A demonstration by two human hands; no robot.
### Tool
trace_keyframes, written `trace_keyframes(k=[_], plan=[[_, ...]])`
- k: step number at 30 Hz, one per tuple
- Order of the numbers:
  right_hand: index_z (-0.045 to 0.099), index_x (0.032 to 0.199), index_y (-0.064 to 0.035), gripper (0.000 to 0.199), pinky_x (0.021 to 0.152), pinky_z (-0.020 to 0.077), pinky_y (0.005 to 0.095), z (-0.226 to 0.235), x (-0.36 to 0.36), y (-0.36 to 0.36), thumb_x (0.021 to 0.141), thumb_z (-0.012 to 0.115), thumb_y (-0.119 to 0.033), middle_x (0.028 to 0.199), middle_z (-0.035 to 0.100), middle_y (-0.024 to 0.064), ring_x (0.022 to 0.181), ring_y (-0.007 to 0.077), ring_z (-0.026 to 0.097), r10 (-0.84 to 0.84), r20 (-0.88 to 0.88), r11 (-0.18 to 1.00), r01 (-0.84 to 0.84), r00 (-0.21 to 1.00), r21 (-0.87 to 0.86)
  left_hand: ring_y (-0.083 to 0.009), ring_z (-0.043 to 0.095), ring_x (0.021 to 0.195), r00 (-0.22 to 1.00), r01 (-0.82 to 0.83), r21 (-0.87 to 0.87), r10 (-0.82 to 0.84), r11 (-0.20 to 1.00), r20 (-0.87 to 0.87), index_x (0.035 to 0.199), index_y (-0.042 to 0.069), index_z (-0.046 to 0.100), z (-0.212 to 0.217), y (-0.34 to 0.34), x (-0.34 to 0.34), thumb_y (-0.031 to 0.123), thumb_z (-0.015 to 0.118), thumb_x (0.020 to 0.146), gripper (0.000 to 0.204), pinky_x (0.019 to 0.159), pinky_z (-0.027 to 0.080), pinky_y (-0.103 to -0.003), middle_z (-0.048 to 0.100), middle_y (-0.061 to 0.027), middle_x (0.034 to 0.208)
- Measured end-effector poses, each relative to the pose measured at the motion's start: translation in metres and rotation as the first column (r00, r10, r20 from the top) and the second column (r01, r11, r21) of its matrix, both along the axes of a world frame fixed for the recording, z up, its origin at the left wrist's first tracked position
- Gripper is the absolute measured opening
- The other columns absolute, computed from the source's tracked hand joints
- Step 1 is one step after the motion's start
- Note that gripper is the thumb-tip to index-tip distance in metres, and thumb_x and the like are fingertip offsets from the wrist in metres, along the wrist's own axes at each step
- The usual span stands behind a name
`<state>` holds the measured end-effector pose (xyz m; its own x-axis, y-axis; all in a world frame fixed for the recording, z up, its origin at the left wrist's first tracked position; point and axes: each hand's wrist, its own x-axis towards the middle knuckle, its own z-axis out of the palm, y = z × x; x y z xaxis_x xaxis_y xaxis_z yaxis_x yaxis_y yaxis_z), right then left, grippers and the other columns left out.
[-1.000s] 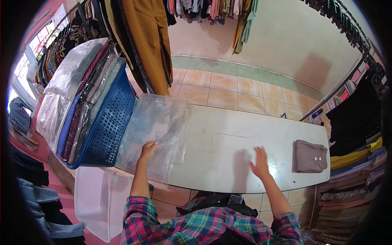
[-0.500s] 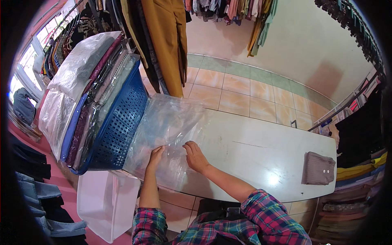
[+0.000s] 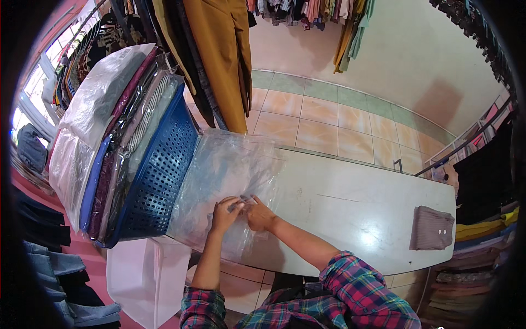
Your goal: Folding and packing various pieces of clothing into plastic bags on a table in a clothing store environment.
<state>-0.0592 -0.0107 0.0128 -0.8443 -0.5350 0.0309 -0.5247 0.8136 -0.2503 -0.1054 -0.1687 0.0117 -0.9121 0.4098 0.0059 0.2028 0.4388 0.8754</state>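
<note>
Clear plastic bags lie flat on the left end of the white table. My left hand is over them with its fingers bent and pinched at the plastic. Beside it, nearly touching, my right hand is closed with thumb and fingers on the plastic too. A small crumpled fold of the bag shows between the two hands; just how the fingers grip it is too small to see. At the table's right end lies a folded grey-brown ribbed garment with light buttons.
A blue perforated basket packed with bagged folded clothes stands at the table's left end. Below it is a white plastic bin. Mustard trousers hang just beyond the table. Folded jeans are stacked at lower left.
My left hand has moved right and now meets my right hand over the bags. The right hand has dropped slightly and its fingers have closed in.
</note>
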Motion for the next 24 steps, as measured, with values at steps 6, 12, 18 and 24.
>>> trace_keyframes(k=[6,12,18,24], plan=[[0.050,0.121,-0.0121,0.057,0.104,0.0179,0.0454,-0.001,-0.003,0.006,0.065,0.056,-0.022,0.132,0.036,0.0143,0.124,0.0286,0.031,0.068,0.363,0.992,-0.103,0.929,0.077,-0.0272,0.057,0.096,0.952,-0.006,-0.183,-0.050,0.983,-0.301,0.091,0.001,0.064,0.025,0.012,0.000,0.025,0.070,0.068,0.033,0.084,0.043,-0.033,0.060,-0.0154,0.102],[0.056,0.110,-0.0063,0.051,0.102,0.0183,0.0443,0.001,-0.010,0.005,0.063,0.056,-0.026,0.132,0.036,0.0140,0.125,0.0274,0.029,0.096,0.408,0.965,-0.186,0.908,0.186,-0.0287,0.060,0.086,0.971,0.023,-0.312,-0.096,0.950,-0.219,0.087,0.002,0.064,0.028,0.037,0.009,0.022,0.067,0.070,0.027,0.079,0.045,-0.034,0.063,-0.0146,0.091],[0.030,0.135,-0.0182,0.078,0.105,0.0158,0.0420,0.003,-0.004,0.011,0.062,0.058,-0.025,0.142,0.017,0.0151,0.133,0.0264,0.013,0.124,0.299,0.990,-0.137,0.946,0.023,-0.0193,0.060,0.087,0.975,-0.171,0.017,0.171,0.985,-0.145,0.083,0.002,0.058,0.030,0.014,-0.010,0.014,0.059,0.078,0.013,0.086,0.040,-0.033,0.063,-0.0113,0.092],[0.018,0.139,-0.0195,0.087,0.107,0.0092,0.0428,0.022,-0.007,0.024,0.063,0.062,-0.022,0.144,0.010,0.0151,0.134,0.0265,0.003,0.147,0.392,0.985,-0.169,0.908,0.023,-0.0148,0.053,0.098,0.987,-0.112,0.433,0.151,0.894,-0.057,0.086,0.003,0.053,0.104,0.023,-0.002,0.009,0.046,0.089,0.010,0.088,0.037,-0.029,0.061,-0.0095,0.097]])
